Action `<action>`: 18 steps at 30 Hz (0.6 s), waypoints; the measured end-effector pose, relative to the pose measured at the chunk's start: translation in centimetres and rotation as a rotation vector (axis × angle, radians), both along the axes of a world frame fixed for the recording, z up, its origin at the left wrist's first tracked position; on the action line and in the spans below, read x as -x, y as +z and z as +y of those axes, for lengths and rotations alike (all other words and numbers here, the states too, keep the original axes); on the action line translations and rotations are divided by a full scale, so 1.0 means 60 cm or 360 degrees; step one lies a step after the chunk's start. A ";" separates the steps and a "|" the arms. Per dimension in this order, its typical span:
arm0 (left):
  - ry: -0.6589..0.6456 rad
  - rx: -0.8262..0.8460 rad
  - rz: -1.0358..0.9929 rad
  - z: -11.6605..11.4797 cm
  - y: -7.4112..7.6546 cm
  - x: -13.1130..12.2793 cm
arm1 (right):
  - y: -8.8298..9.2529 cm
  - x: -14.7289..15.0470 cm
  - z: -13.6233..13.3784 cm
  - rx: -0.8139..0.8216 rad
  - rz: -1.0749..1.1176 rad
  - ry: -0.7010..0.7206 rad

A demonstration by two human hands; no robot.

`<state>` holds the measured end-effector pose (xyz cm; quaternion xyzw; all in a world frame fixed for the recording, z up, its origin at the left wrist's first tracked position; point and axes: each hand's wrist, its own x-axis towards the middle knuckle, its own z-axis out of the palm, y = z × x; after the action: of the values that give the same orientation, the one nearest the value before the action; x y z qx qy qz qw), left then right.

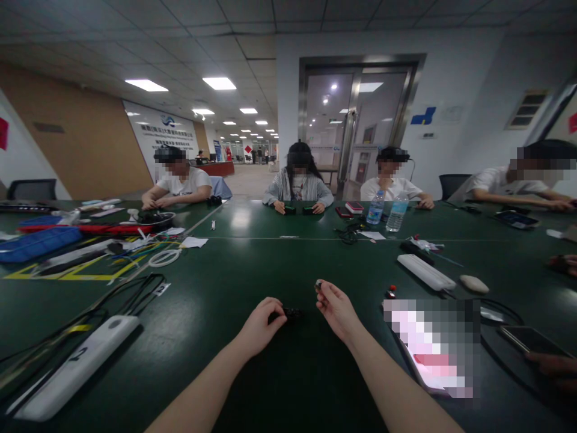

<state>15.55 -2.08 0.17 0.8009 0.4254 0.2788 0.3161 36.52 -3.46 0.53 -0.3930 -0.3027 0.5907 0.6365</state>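
Note:
My left hand (261,325) rests low over the table, its fingers curled and the thumb drawn in toward the fingertips. At those fingertips is a small black object (295,313), hard to make out against the dark green table (252,258). To the right, my right hand (336,307) is raised a little, pinching a small metallic piece (318,284) between thumb and forefinger. The other fingers of that hand are folded in. What exactly the metallic piece is cannot be told at this size.
A phone (428,355) with a lit screen lies right of my right forearm. Further right are a white power strip (426,272) and a pale stone-like object (474,284). Another power strip (81,367) with cables lies left. Two water bottles (396,212) stand ahead; several people sit around the table.

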 end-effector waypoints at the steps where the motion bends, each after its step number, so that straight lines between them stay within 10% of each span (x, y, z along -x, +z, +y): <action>1: -0.0004 0.0001 0.0007 -0.001 0.001 0.000 | 0.000 0.001 0.000 0.0001 0.0001 0.0003; 18: -0.0096 0.0035 0.0009 -0.010 0.007 -0.001 | 0.016 0.022 -0.018 0.0045 -0.0407 0.0340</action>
<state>15.64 -2.68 0.58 0.8106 0.4050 0.2620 0.3320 35.21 -4.57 1.49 -0.4393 -0.4129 0.6044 0.5208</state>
